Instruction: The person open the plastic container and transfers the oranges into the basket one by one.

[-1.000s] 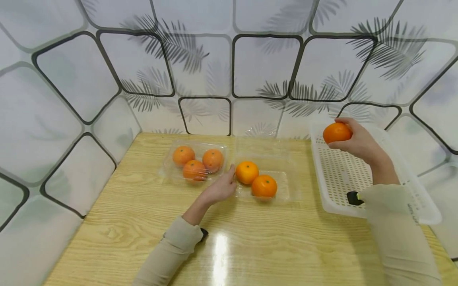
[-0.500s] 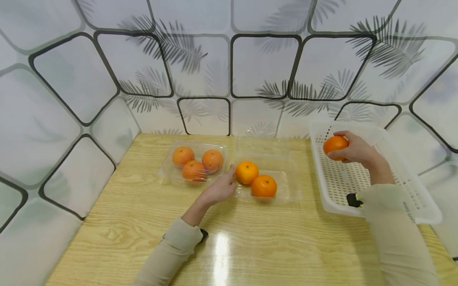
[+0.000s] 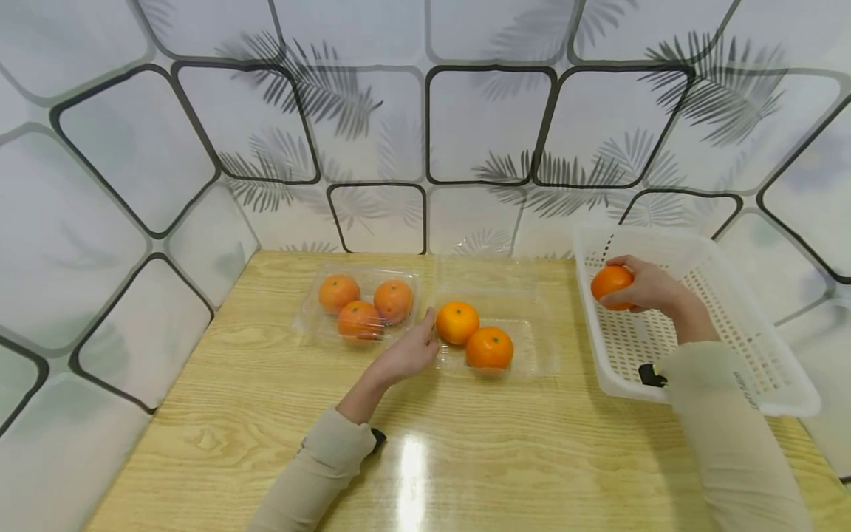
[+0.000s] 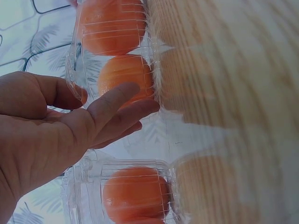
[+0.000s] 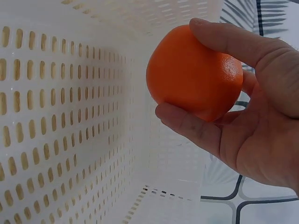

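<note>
My right hand (image 3: pixel 654 287) grips a bright orange mandarin (image 3: pixel 612 286) between thumb and fingers. It holds the fruit within the white perforated plastic basket (image 3: pixel 807 391), near its left wall; the right wrist view shows a gap between fruit (image 5: pixel 191 74) and slotted floor. On the table, my left hand (image 3: pixel 412 351) lies at the left side of an open clear plastic box (image 3: pixel 521 347) that has two mandarins (image 3: pixel 490 348) inside. Seen from the left wrist, its fingers (image 4: pixel 112 100) extend along the box's side and its thumb is near the rim.
Left of my left hand stands a second clear plastic box (image 3: pixel 309 318), its lid down over three mandarins (image 3: pixel 360 320). The open box's lid (image 3: pixel 485 273) leans up toward the patterned wall covering (image 3: pixel 492 125) behind. Everything stands on a wooden table (image 3: pixel 479 451).
My right hand has lowered the mandarin into the basket and moved it slightly left and nearer. The left hand has stayed beside the open box.
</note>
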Motion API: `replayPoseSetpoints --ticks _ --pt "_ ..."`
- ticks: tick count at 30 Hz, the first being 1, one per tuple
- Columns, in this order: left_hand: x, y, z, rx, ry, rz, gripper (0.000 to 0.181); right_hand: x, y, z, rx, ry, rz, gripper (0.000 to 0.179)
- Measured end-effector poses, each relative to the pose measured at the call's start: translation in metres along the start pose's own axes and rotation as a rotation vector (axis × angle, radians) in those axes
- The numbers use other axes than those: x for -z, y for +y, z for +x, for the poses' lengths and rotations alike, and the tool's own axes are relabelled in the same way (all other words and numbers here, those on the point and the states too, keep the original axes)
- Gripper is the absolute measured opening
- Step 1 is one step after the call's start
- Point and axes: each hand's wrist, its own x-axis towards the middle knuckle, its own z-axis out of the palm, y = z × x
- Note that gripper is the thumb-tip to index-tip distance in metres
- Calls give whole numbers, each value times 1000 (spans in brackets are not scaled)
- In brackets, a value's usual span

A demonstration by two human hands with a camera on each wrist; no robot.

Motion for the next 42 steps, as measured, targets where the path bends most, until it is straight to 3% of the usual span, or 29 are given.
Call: replayPoseSetpoints --ticks 12,20,25,42 --pt "0 2 -1 3 4 -1 67 -6 1 1 14 -73 -46 83" --pt "-1 1 0 11 -7 -13 67 -11 1 1 -70 -146 -119 89" --pt "-1 0 1 -16 13 -4 66 -11 1 1 -89 -200 -143 89" --pt "-2 0 0 -10 19 22 66 -11 -4 1 -98 -196 -142 87"
